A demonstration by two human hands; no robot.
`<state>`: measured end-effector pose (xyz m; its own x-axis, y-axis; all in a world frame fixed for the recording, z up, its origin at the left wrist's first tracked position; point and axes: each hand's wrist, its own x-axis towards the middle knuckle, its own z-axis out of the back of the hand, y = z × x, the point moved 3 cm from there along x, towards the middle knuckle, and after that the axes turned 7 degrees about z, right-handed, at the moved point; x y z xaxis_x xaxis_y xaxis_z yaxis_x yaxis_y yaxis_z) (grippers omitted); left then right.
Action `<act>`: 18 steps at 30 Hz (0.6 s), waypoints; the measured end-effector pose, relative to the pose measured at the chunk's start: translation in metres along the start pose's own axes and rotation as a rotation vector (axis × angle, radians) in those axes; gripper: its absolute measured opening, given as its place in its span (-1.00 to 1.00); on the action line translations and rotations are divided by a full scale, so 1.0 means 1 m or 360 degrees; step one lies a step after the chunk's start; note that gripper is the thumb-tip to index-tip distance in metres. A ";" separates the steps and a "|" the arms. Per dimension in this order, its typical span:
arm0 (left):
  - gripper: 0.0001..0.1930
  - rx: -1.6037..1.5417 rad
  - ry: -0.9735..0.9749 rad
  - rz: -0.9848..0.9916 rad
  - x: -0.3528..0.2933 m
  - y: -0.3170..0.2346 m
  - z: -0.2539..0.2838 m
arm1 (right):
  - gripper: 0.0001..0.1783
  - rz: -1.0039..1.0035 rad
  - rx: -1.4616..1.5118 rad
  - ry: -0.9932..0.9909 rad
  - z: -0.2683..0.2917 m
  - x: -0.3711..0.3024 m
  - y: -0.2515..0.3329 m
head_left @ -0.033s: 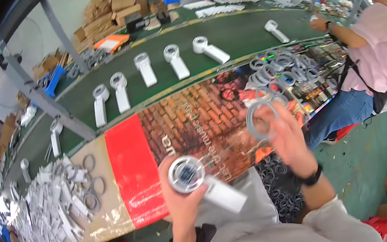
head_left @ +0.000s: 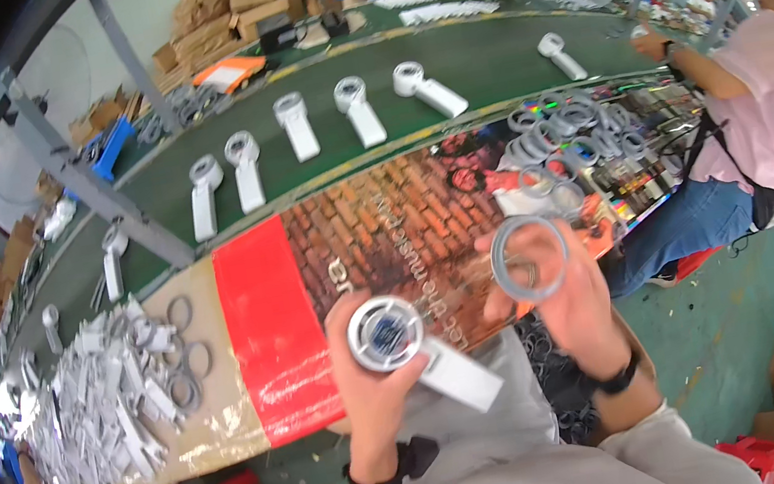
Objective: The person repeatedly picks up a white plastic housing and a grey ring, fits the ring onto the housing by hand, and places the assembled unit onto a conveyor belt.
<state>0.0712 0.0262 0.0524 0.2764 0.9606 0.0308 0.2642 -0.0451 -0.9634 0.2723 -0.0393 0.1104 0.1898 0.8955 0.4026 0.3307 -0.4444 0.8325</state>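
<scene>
My left hand [head_left: 368,377] is closed round the round head of a white handheld fan [head_left: 386,333], with the thumb along its lower edge. Dark windings show in the middle of that head, and the flat handle slants toward the lower right. To the right, my right hand [head_left: 574,303] holds a grey ring [head_left: 500,265] upright by its edge. The ring is apart from the fan. More loose grey rings [head_left: 575,119] lie in a heap beyond my right hand.
A heap of white and grey plastic parts [head_left: 113,397] covers the bench's left end. Several similar white fans [head_left: 296,130] lie on the green conveyor belt [head_left: 233,99]. At right sits a co-worker in pink [head_left: 760,71]. A grey metal post [head_left: 84,184] rises at left. Dark rings fill a box [head_left: 565,376] below.
The ring in my right hand has come slightly lower and turned more face-on. My left hand with the fan appears slightly higher and farther right; the whole view has shifted a little.
</scene>
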 end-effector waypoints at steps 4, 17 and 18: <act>-0.27 -0.0021 -0.0039 -0.0029 -0.002 -0.013 -0.007 | -0.30 0.0136 0.0240 -0.0168 -0.050 -0.027 -0.027; -0.18 -0.0023 0.0236 -0.0142 -0.026 -0.026 0.026 | -0.18 0.0590 -0.0153 0.0137 -0.070 -0.038 -0.042; -0.17 -0.0032 0.0189 -0.0103 -0.028 -0.028 0.025 | -0.17 0.0617 -0.0191 0.0133 -0.072 -0.040 -0.041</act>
<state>0.0333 0.0076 0.0720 0.3654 0.9224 0.1251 0.3030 0.0092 -0.9529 0.1851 -0.0549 0.0878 0.2018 0.6636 0.7204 0.1387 -0.7475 0.6497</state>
